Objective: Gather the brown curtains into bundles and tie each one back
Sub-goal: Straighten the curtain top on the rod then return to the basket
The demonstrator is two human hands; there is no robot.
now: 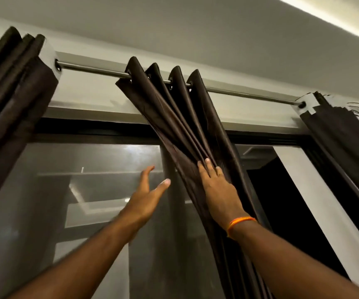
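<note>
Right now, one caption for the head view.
Right hand presses the gathered middle curtain under the rod; open left hand hovers beside it.

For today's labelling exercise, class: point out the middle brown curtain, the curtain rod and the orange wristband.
middle brown curtain (pixel 174 108): head view, on its upper pleats.
curtain rod (pixel 92 69): head view, bare stretch left of that curtain.
orange wristband (pixel 240 222): head view, middle of the band.

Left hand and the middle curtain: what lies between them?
Head view: only bare window glass shows between the left hand and the middle curtain.
</note>
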